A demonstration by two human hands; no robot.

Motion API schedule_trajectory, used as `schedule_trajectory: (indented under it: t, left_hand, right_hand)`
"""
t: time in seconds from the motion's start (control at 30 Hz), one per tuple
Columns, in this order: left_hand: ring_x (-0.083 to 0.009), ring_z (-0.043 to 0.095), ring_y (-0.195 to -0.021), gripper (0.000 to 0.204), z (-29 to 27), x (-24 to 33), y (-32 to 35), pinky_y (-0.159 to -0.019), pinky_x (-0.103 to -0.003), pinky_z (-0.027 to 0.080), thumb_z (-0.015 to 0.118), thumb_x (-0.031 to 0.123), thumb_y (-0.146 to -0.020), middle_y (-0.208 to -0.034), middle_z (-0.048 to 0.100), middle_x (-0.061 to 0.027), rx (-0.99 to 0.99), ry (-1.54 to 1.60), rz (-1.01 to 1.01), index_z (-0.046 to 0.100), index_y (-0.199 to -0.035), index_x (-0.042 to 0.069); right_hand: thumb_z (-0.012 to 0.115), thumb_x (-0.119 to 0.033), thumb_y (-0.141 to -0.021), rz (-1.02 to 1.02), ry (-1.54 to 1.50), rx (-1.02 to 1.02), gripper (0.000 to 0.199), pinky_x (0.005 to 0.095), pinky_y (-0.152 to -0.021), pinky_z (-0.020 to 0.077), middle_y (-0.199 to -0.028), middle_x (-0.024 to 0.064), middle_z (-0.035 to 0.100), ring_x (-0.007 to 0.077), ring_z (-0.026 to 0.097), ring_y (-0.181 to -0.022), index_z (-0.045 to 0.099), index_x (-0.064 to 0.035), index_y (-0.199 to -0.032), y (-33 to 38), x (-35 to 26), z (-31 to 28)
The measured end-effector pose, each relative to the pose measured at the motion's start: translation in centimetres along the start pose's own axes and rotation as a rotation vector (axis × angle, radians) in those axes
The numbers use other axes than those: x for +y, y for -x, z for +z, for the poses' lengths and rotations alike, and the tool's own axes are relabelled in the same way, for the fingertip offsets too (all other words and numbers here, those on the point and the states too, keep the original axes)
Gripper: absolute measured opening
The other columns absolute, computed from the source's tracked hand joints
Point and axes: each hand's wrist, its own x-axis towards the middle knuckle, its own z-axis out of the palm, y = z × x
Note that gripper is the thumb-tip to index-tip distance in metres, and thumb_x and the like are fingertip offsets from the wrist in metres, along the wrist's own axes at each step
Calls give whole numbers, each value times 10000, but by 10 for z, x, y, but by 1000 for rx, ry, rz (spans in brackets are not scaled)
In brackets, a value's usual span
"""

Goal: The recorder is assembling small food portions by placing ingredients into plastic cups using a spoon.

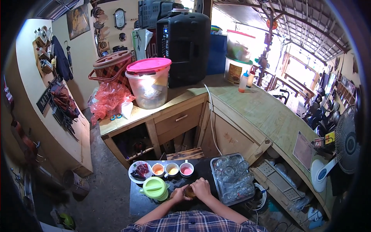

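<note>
My left hand (178, 194) and right hand (201, 188) are cupped together around a small brown jar (189, 191) on the dark table (135, 201). Left of the jar stands a green pitcher (155, 188); beyond it, three cups (172, 169); right, the tray of glasses (233, 178). A slipping grip could tip the jar into them.

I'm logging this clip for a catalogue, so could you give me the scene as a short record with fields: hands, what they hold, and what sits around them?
left hand: left hand, cupped against a small round brown object
right hand: right hand, fingers curled over the same object
surface: dark tabletop
left of hands: lime-green plastic lidded jug
behind hands: three small white cups with orange, yellow and pink contents; white plate with red and dark food
right of hands: metal tray of clear glasses
</note>
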Motion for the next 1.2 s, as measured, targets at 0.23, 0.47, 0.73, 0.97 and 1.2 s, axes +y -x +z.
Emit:
schedule_trajectory:
  t: [0.23, 0.47, 0.73, 0.97, 1.2]
  left_hand:
    - [-301, 648, -1039, 876, -5, 8, 1, -881, -389, 514, 876, 368, -596, -1123, 666, -152, -35, 42, -7, 495, -1354, 148]
    - [-309, 637, -1062, 898, 8, -11, -5, -902, -406, 506, 874, 388, -595, -1141, 663, -149, 0, 30, 13, 483, -1372, 163]
    - [-309, 632, -1076, 907, -1, 3, 0, -909, -407, 503, 875, 387, -597, -1159, 653, -160, -4, 12, 0, 478, -1378, 152]
    - [-300, 637, -1067, 904, 1, 1, 0, -907, -390, 506, 878, 366, -592, -1158, 656, -147, 4, 7, 19, 482, -1370, 132]
    - [-293, 643, -1057, 898, 3, 4, -1, -898, -380, 511, 875, 353, -594, -1149, 657, -152, 23, -3, 42, 482, -1362, 106]
  right_hand:
    - [646, -279, -818, -29, -57, -33, 216, 416, -716, 489, -792, 76, 682, 260, 630, -824, 733, -93, -752, -1, 1, -1]
    - [647, -268, -820, 1, 15, -122, 220, 408, -718, 504, -790, 93, 677, 268, 629, -819, 727, -76, -748, 1, 5, 2]
    - [642, -263, -822, 48, 40, -132, 233, 403, -723, 517, -789, 106, 671, 281, 623, -813, 718, -61, -734, 1, 5, 2]
    - [643, -257, -824, 121, -132, -218, 215, 408, -744, 524, -790, 133, 668, 288, 648, -815, 734, -67, -782, -2, 3, 1]
    - [670, -109, -787, 136, -518, -137, 116, 388, -763, 524, -849, 137, 675, 306, 654, -833, 733, -52, -866, 5, 15, 11]
